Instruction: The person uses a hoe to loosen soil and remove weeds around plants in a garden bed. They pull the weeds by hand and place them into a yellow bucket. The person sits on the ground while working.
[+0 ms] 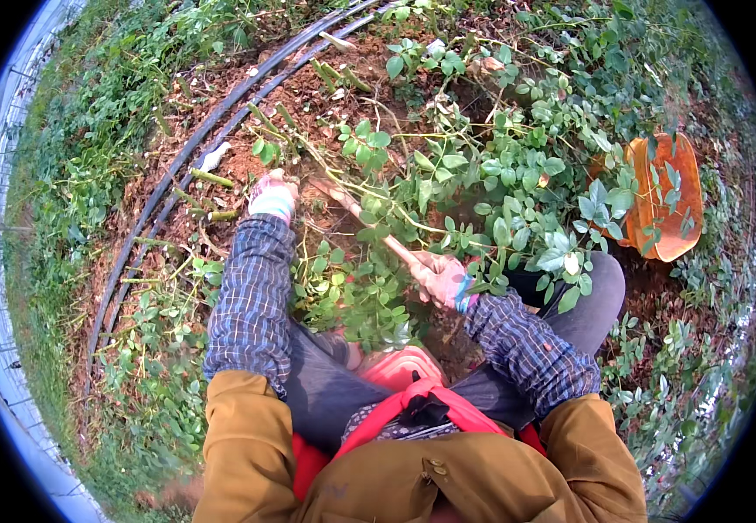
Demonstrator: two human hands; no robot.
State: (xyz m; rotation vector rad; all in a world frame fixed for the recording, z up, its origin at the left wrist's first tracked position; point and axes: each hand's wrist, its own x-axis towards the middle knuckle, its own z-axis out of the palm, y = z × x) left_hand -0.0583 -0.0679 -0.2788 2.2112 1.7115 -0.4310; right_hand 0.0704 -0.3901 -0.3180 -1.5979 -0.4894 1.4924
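My right hand point(442, 277) is wrapped around the pale wooden handle point(369, 220) of a hand tool. The handle slants up and left toward the soil, and its far end blends with the reddish earth, so I cannot make out what kind of tool it is. My left hand point(274, 193) is closed low among cut green stems point(212, 178); what its fingers hold, if anything, is hidden. Between both hands, a long leafy green stem point(343, 179) crosses above the handle. More leafy shoots point(334, 288) grow just below it.
Two dark hoses point(188, 148) curve along the left side of the bed. An orange plastic container point(670, 205) lies at the right, partly behind leaves. Dense leafy plants point(517, 174) spread to the right. Between my legs is a pink-red object point(404, 366).
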